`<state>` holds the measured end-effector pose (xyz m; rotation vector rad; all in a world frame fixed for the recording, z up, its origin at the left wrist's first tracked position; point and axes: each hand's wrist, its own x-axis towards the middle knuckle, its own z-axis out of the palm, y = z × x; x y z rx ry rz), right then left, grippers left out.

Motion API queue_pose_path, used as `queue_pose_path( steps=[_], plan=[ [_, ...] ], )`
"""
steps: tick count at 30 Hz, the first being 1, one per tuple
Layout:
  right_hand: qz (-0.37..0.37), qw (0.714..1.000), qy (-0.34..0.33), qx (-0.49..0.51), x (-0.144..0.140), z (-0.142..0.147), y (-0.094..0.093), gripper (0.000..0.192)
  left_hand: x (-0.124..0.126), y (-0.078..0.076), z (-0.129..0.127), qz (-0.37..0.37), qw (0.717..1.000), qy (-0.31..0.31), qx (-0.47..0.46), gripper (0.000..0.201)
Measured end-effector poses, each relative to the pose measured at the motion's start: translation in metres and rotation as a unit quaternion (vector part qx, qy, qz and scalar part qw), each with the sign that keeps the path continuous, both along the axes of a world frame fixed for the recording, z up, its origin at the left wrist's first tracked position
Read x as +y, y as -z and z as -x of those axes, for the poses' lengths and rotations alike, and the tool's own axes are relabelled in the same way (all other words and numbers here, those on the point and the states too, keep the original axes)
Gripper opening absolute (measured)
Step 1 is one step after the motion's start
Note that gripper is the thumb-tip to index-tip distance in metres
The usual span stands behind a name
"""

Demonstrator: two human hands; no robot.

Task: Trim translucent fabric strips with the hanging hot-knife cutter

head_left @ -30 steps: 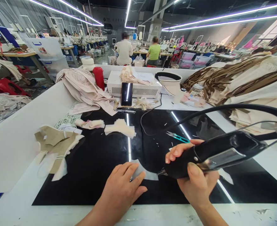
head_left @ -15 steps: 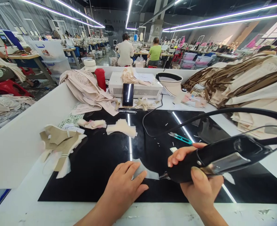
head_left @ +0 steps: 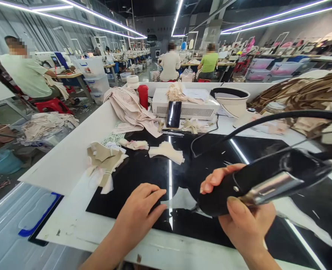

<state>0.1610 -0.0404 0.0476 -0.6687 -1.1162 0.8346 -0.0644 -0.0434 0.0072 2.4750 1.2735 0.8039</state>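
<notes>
A small pale, thin fabric piece (head_left: 183, 198) with curved edges lies on the black mat (head_left: 143, 180). My left hand (head_left: 143, 206) is at its left end, fingers stretched out and thumb apart from the index finger; whether the thumb touches the fabric I cannot tell. My right hand (head_left: 247, 225) is closed around a black corded handheld cutter (head_left: 273, 178) with a metal lever along its side. Its narrow tip reaches the right end of the piece. Another pale fabric piece (head_left: 304, 219) lies to the right, partly behind my right hand.
Cream fabric pieces (head_left: 166, 152) and a tan bundle (head_left: 105, 159) lie at the mat's far left. Behind stand a phone (head_left: 174, 114), a vented white box (head_left: 157, 103) and a red cup (head_left: 143, 96). A black cable (head_left: 267, 119) arches at right. Co-workers (head_left: 170, 63) sit farther off.
The view has swung left, showing more floor and a seated person there. My left hand has drawn back from lying over the pale piece to its left end. The cutter remains at the right end.
</notes>
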Motion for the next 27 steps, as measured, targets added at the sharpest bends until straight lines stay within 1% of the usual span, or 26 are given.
queue_pose_path(
  steps=[2,5,10,15,19,23,27],
  plan=[
    [-0.011,0.999,-0.019,0.025,0.004,0.015,0.005,0.034,-0.005,0.006,0.007,0.017,1.000,-0.018,0.004,0.028],
    [-0.027,0.998,-0.030,0.039,0.009,0.034,0.010,0.034,-0.010,0.017,0.009,0.033,0.999,-0.030,-0.007,0.035],
    [-0.046,0.997,-0.037,0.057,0.016,0.053,0.016,0.037,-0.010,0.030,0.006,0.025,0.996,-0.061,-0.053,0.025],
    [-0.044,0.996,-0.050,0.056,0.019,0.059,0.024,0.036,-0.011,0.034,0.006,0.014,0.993,-0.071,-0.092,0.025],
    [-0.040,0.997,-0.039,0.048,0.019,0.059,0.027,0.036,-0.012,0.037,0.004,0.015,0.992,-0.075,-0.096,0.025],
    [-0.044,0.997,-0.037,0.050,0.020,0.059,0.027,0.035,-0.011,0.039,0.003,0.018,0.993,-0.071,-0.096,0.024],
    [-0.034,0.997,-0.036,0.051,0.020,0.060,0.025,0.031,-0.009,0.041,0.003,0.023,0.992,-0.071,-0.099,0.025]
  ],
)
